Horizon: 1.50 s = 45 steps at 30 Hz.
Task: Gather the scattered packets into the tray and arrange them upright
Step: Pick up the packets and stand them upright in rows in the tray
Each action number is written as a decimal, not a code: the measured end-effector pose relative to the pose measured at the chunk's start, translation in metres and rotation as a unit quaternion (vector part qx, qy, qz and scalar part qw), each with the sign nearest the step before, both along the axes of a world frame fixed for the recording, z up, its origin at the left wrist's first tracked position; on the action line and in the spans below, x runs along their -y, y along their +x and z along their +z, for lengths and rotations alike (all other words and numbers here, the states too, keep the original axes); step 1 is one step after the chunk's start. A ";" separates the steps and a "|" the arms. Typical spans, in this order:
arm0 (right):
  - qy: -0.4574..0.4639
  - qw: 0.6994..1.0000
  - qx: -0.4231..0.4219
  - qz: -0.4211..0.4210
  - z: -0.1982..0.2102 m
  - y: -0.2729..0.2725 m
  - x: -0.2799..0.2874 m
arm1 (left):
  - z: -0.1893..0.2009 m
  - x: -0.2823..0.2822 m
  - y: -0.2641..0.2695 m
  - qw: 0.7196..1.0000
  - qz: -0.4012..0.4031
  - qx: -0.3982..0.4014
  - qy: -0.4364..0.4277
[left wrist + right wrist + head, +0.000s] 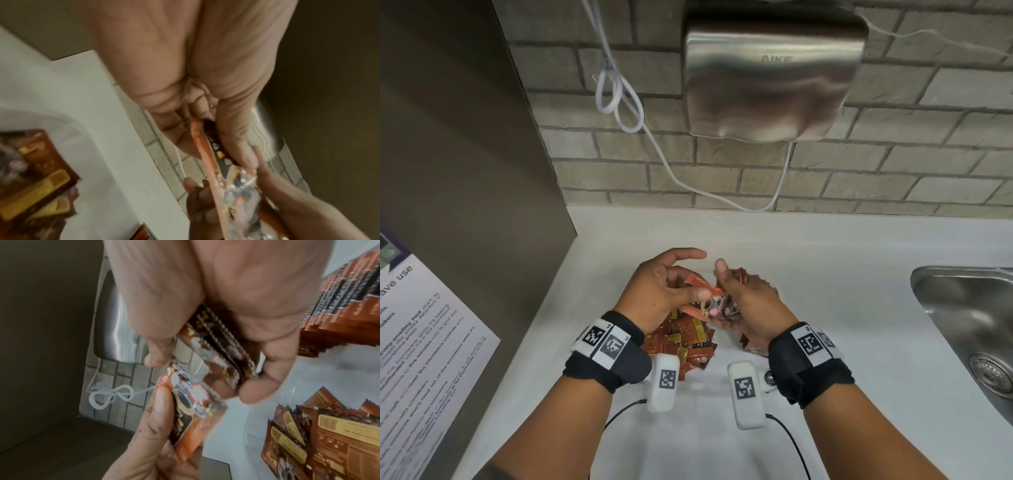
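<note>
From the head camera, a steel hand dryer [774,75] is hanging on the brick wall with a white cable [619,102] looping beside it, a sink [969,318] is sitting at the right, and a printed notice [424,342] is leaning at the left. Both wrists are covering much of the packet pile [685,339] lying on the white counter [859,342]; no tray can be made out.

From the left wrist, the left hand [185,73] is pinching an orange packet [203,154] edge-on, heavily blurred.

From the right wrist, the right hand [216,296] is clamping a small stack of packets [222,345], its far end hidden behind the fingers.
</note>
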State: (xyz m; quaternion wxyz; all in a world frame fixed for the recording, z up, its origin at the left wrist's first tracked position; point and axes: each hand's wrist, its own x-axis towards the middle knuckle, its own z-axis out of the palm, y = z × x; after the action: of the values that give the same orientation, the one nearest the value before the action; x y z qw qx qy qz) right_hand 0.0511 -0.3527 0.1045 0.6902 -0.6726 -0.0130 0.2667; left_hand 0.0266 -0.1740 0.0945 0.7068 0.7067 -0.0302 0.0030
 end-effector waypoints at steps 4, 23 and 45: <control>-0.007 0.992 -0.046 0.114 0.003 0.001 0.000 | 0.010 0.006 0.001 0.996 -0.035 0.040 0.071; 0.125 0.989 -0.058 0.044 -0.010 0.002 -0.006 | 0.001 0.017 -0.002 0.846 -0.062 0.210 0.487; -0.018 0.998 0.035 0.042 -0.006 -0.008 0.013 | 0.006 -0.001 -0.004 0.997 -0.037 0.008 0.061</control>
State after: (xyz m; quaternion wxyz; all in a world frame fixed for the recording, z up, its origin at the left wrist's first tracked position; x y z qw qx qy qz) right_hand 0.0428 -0.3657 0.0987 0.6655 -0.6924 -0.0608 0.2721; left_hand 0.0224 -0.1731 0.1004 0.6614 0.7472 -0.0622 -0.0191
